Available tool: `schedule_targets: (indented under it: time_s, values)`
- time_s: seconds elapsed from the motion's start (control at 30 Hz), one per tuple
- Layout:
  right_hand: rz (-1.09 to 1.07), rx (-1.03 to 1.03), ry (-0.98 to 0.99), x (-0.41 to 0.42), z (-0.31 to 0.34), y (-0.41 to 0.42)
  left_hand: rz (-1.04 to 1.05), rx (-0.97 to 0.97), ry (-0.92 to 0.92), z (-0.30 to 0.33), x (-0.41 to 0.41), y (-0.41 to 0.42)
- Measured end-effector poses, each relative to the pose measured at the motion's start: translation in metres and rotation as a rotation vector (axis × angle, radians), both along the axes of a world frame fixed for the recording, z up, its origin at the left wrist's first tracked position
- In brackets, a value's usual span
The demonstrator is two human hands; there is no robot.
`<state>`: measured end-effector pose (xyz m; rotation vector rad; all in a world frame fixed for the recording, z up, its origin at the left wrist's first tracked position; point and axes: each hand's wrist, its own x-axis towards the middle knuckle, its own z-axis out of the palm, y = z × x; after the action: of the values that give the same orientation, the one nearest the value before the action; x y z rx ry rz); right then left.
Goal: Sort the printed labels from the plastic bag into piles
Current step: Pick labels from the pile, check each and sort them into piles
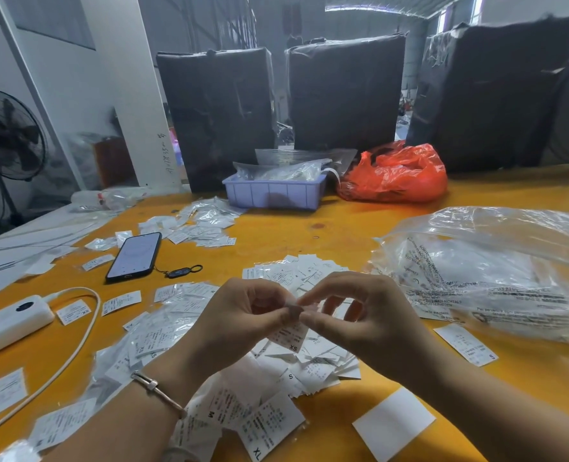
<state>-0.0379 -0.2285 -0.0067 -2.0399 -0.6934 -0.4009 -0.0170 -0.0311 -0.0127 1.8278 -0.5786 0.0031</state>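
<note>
Clearly featherlight, thin and floppy: a label point(289, 335), likely to slide off its neighbours or stick to them, best pinched at a top corner. Pinched just so now, between fingertips of the left hand point(243, 315) and the right hand point(359, 315), hanging below them over a loose pile of labels point(313, 365). White slip, fine black print, size letters at the lower edge. Just right of the right hand, the clear plastic bag point(496, 271), crinkled, more labels inside. Left of the left hand, another heap point(163, 328).
</note>
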Motion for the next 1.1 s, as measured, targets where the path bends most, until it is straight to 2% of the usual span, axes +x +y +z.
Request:
schedule_targets:
  time_s: [0.17,0.4,0.5,0.6,0.7,0.83,1.1]
  values:
    - [-0.056,0.042,-0.042,0.006,-0.003,-0.002,0.014,0.029,0.007,-0.001,0.001,0.0]
    - [-0.029,0.035,-0.014,0.006,-0.005,-0.001,0.069,0.032,-0.058,0.002,0.001,0.0]
    - [-0.167,0.026,-0.086,0.012,0.0,-0.012,0.158,0.071,-0.071,0.005,0.004,0.007]
    - [-0.531,-0.223,-0.226,0.025,0.009,-0.038,0.289,0.199,-0.099,0.008,0.007,0.019]
    - [-0.786,-0.518,-0.062,0.037,0.011,-0.061,0.469,0.302,-0.081,0.008,0.014,0.029]
    - [-0.912,-0.658,0.051,0.048,0.004,-0.076,0.603,0.464,-0.005,0.008,0.022,0.045]
    - [-1.034,-0.859,0.188,0.059,-0.002,-0.101,0.642,0.789,0.021,0.002,0.025,0.052]
